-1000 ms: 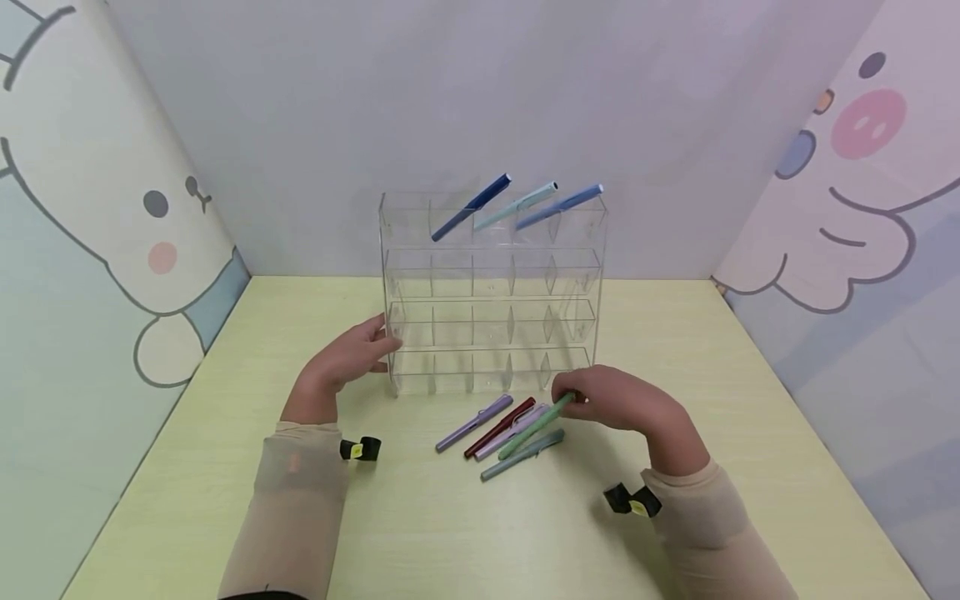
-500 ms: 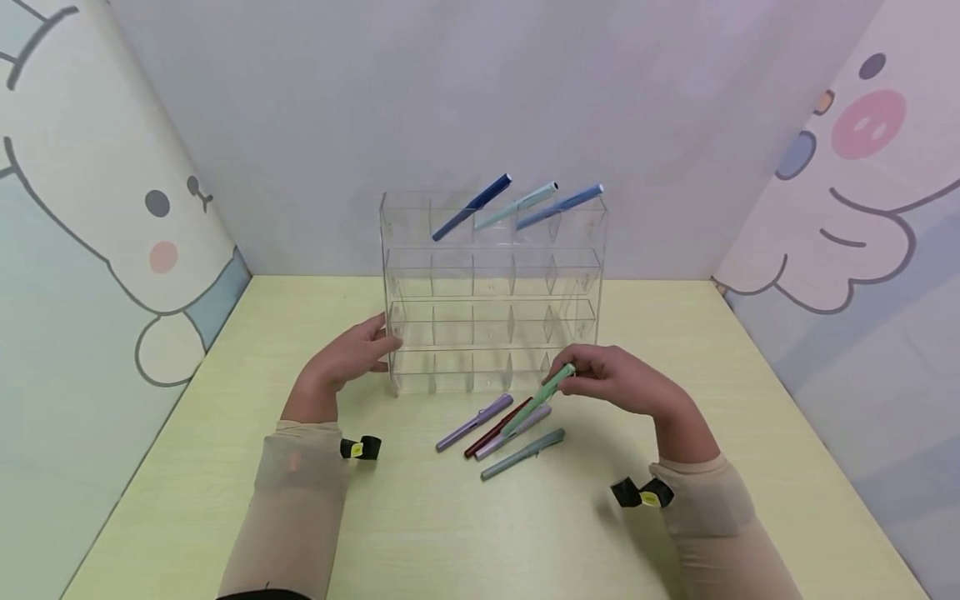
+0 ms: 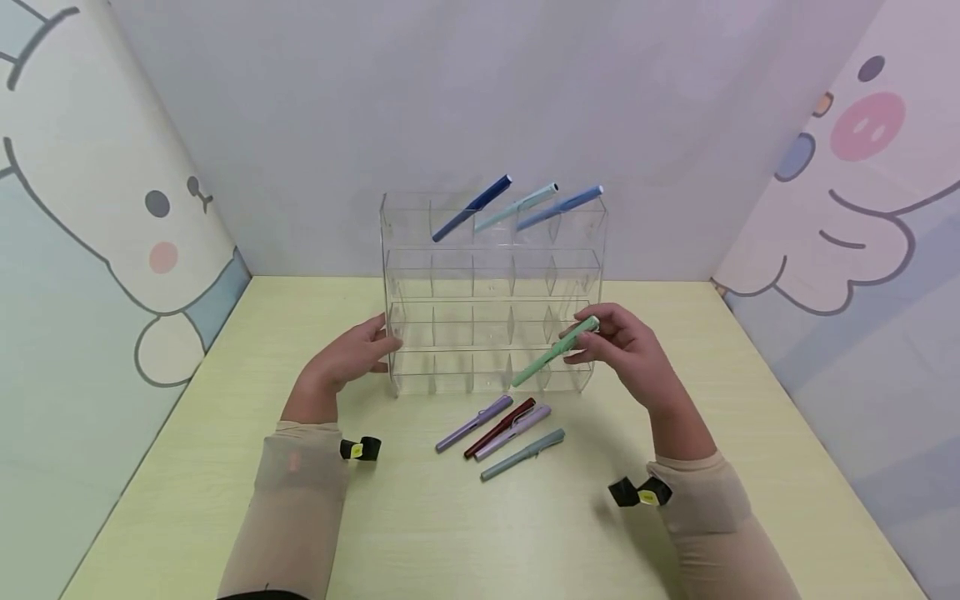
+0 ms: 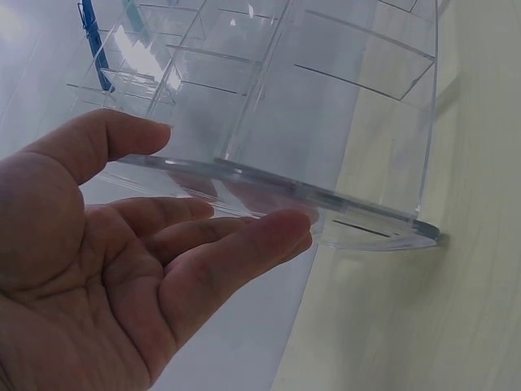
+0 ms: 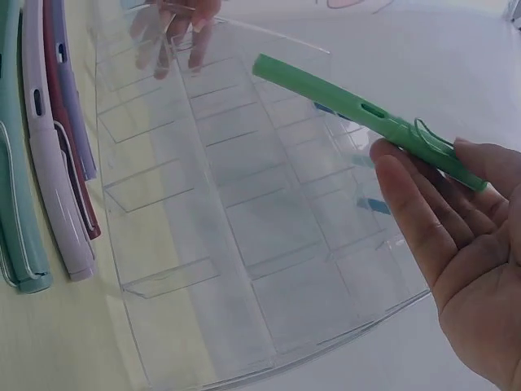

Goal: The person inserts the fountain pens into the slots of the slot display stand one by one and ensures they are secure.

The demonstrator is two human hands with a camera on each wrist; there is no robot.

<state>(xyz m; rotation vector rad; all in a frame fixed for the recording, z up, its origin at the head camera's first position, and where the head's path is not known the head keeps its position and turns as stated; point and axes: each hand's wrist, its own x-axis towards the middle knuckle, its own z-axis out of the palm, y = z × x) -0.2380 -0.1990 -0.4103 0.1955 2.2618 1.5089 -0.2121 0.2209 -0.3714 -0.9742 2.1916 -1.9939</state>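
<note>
A clear acrylic pen rack (image 3: 491, 310) with tiered compartments stands on the table. My right hand (image 3: 618, 346) pinches a light green pen (image 3: 555, 352) between thumb and fingers near its clip end. The pen slants in front of the rack's lower right part, and its other end points down-left. At the rack's left side, my left hand (image 3: 352, 354) holds the side panel (image 4: 301, 191), thumb over the edge and fingers along its outer face. On the table in front lie a purple pen (image 3: 474, 423), a dark red pen (image 3: 500, 428), a lilac pen (image 3: 513, 432) and a grey-green pen (image 3: 522, 455).
Along the rack's top tier lean a dark blue pen (image 3: 472, 207), a pale aqua pen (image 3: 517, 206) and a light blue pen (image 3: 560, 207). Behind the table (image 3: 420, 533) rises a pale backdrop (image 3: 480, 100), with cartoon-printed side panels left and right.
My right hand has lifted the green pen off the other pens and carried it up and back to the rack's lower right. The left hand stays at the rack's side.
</note>
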